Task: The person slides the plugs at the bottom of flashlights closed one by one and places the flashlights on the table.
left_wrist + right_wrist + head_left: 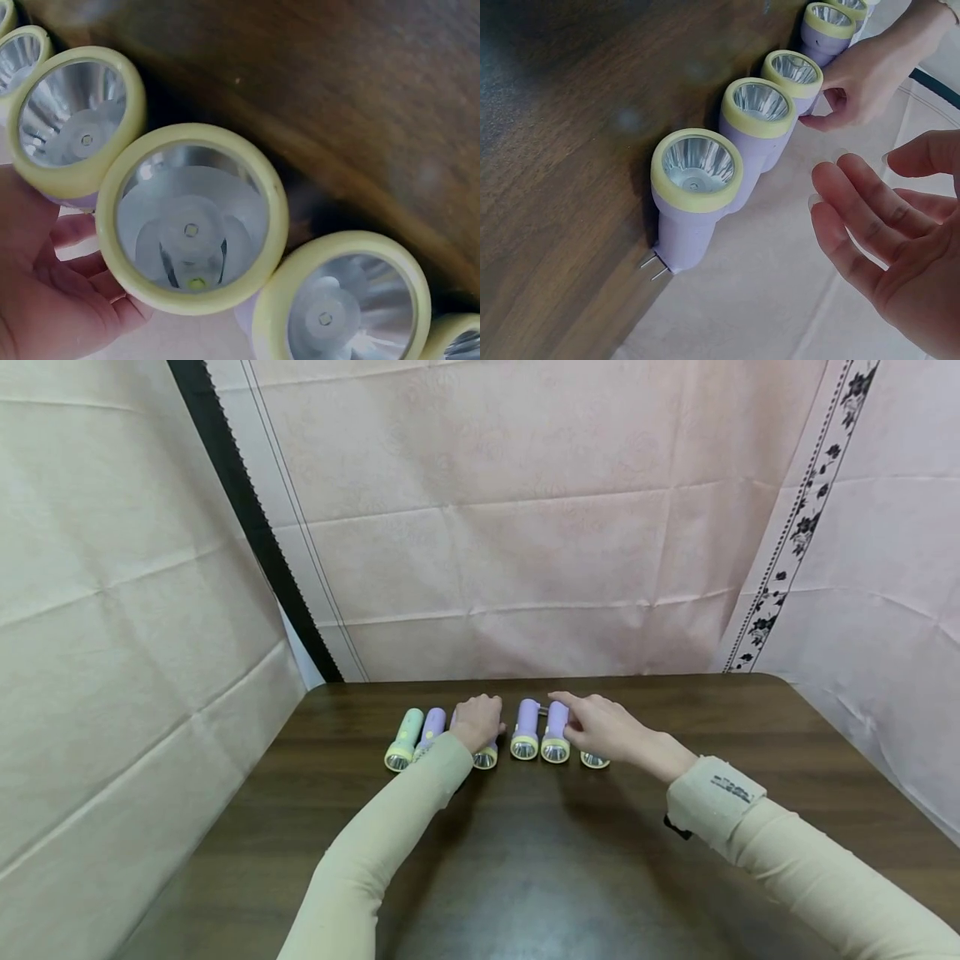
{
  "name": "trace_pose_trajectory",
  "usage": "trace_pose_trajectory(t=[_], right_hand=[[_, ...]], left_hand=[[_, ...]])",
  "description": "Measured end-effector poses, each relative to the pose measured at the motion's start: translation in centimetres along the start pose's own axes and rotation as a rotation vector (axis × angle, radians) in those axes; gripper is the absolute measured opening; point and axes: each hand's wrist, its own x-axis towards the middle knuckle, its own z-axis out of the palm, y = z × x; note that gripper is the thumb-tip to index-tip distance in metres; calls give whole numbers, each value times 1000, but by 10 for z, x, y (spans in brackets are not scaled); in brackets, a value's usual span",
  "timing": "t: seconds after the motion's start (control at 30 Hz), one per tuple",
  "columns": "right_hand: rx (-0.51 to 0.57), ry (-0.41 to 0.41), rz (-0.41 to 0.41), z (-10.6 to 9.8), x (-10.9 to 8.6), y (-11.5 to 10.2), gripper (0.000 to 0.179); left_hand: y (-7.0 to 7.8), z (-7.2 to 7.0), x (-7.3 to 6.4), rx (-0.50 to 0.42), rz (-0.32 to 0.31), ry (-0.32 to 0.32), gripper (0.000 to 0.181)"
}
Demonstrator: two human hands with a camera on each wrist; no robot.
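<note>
Seven small flashlights, each with a yellow rim, lie in a row with their lenses toward me. A mint-green flashlight (409, 730) is at the left end, beside a purple flashlight (434, 723). My left hand (474, 720) grips a purple flashlight (487, 758) from above, its curled fingers and thumb around the body; its palm covers part of the neighbour as well. To the right of it are two more purple flashlights (527, 717). My right hand (907, 247) hovers beside the end flashlight (686, 232), fingers loosely bent and holding nothing.
All the flashlights are near the far edge of a dark wooden table (525, 877). Two metal plug prongs (652, 268) stick out of the end flashlight's tail. Pale patterned cloth (510, 552) hangs behind the table and along both sides.
</note>
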Motion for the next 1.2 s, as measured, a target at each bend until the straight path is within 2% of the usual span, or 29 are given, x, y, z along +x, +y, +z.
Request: trace_pose_trajectory(t=[0.07, 0.13, 0.27, 0.33, 0.4, 0.47, 0.53, 0.63, 0.7, 0.8, 0.93, 1.2], right_hand=[[-6, 2, 0, 0, -1, 2, 54], [-15, 3, 6, 0, -2, 3, 53], [-29, 4, 18, -3, -4, 6, 53], [-29, 7, 20, -4, -4, 7, 52], [-30, 13, 19, -5, -5, 8, 52], [-32, 19, 20, -6, -5, 8, 52], [-28, 21, 23, -6, -6, 8, 52], [-23, 19, 30, -6, -8, 8, 53], [-19, 14, 34, -5, -9, 8, 53], [-14, 7, 35, -3, -10, 9, 53], [-21, 7, 42, -3, -12, 13, 52], [-49, 43, 64, -9, -14, 24, 50]], left_hand=[[2, -1, -2, 16, -9, -16, 35], [4, 1, -1, 44, -9, -5, 38], [10, -1, 2, 92, 4, 61, 35], [16, -5, 4, 75, 17, 95, 29], [24, -9, 6, 5, 28, 113, 23], [33, -12, 8, -88, 34, 91, 20], [43, -13, 9, -180, 28, 36, 18], [54, -12, 8, -238, -4, -46, 25], [59, -9, 7, -251, -32, -72, 35], [59, -6, 5, -277, -79, -71, 47], [52, -8, 1, -356, -112, -43, 46], [42, -30, 0, -472, -115, -22, 35]])
